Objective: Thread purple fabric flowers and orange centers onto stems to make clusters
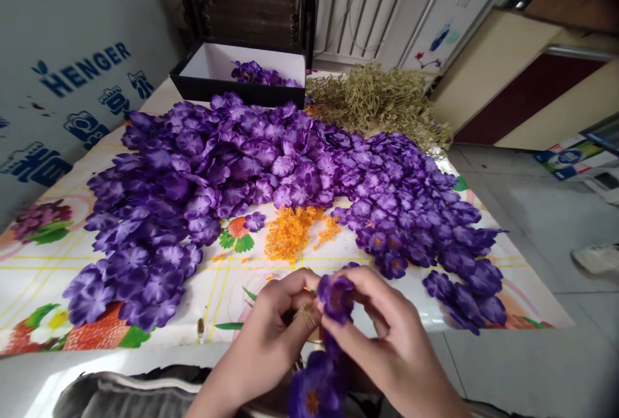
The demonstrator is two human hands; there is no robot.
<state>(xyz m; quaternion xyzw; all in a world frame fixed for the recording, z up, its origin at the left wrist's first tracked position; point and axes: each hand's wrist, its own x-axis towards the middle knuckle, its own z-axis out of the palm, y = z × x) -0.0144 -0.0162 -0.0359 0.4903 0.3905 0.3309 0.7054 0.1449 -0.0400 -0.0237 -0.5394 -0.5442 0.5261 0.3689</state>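
Both my hands meet at the table's near edge. My right hand (387,334) pinches a purple fabric flower (337,297) between thumb and fingers. My left hand (275,328) is closed on a thin stem just left of that flower; the stem is mostly hidden by my fingers. Below my hands hang more purple flowers (314,386), seemingly on the same stem. A small heap of orange flower centres (293,231) lies just beyond my hands.
A large pile of loose purple petals (271,166) covers the fruit-printed tablecloth (43,276). A black box (242,73) with some purple flowers stands at the far edge, beside a heap of dry olive-green sprigs (377,102). A wall runs along the left.
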